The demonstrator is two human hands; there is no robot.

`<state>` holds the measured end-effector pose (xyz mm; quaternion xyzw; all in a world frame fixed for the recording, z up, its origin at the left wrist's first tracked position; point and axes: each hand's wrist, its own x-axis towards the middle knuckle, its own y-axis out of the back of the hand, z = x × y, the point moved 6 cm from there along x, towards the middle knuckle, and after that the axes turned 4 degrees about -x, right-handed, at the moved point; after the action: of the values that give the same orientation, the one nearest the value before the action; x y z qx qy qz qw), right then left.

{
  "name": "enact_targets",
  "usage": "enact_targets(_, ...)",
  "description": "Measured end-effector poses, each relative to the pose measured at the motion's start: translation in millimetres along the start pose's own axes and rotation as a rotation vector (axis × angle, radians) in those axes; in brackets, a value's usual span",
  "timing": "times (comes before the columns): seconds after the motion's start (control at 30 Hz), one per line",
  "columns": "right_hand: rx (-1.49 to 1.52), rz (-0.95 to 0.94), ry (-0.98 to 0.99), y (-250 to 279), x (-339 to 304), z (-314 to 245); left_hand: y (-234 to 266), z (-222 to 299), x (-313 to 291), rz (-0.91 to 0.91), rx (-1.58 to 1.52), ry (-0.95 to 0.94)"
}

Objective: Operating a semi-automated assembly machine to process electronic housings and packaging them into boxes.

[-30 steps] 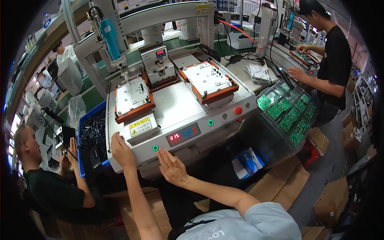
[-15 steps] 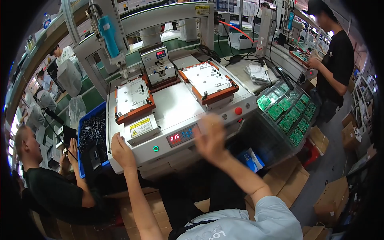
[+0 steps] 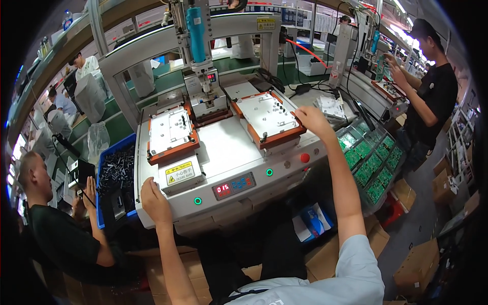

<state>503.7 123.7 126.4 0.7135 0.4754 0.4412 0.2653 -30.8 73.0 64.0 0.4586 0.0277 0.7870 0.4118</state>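
Note:
My left hand lies against the front left corner of a white screwdriving machine, fingers loosely stretched along its edge and holding nothing. At the right rim of the right fixture, my right hand has its fingers bent over the edge; the fingertips are partly hidden. This orange-brown fixture carries a white panel with small black pegs. A matching left fixture bears another white panel. Between and behind them, a teal electric screwdriver hangs upright over a small screw feeder.
A blue bin of small black parts stands left of the machine. On the right is a clear tray of green circuit boards. A red button sits on the front panel. Co-workers sit at left and stand at right.
My right hand has moved from the front panel up and right to the right fixture. The screwdriver has shifted right, over the feeder. The co-worker at right has raised their hands.

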Motion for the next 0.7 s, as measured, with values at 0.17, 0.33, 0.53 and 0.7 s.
enact_targets(0.17, -0.172, 0.087, -0.026, -24.6, 93.6, -21.5, -1.5, -2.1, 0.0, -0.011, -0.039, 0.045)
enact_targets(0.33, -0.016, -0.104, -0.048, -56.7, 135.9, -0.8, 0.0, 2.4, 0.8, 0.010, -0.016, 0.009)
enact_targets(0.53, 0.001, -0.034, -0.196, -54.2, 126.5, 21.7, -0.1, 4.4, 0.5, -0.007, -0.025, 0.011)
enact_targets(0.7, 0.162, 0.021, -0.192, -38.9, 101.6, 20.5, -0.8, 2.6, -0.4, 0.010, -0.025, -0.005)
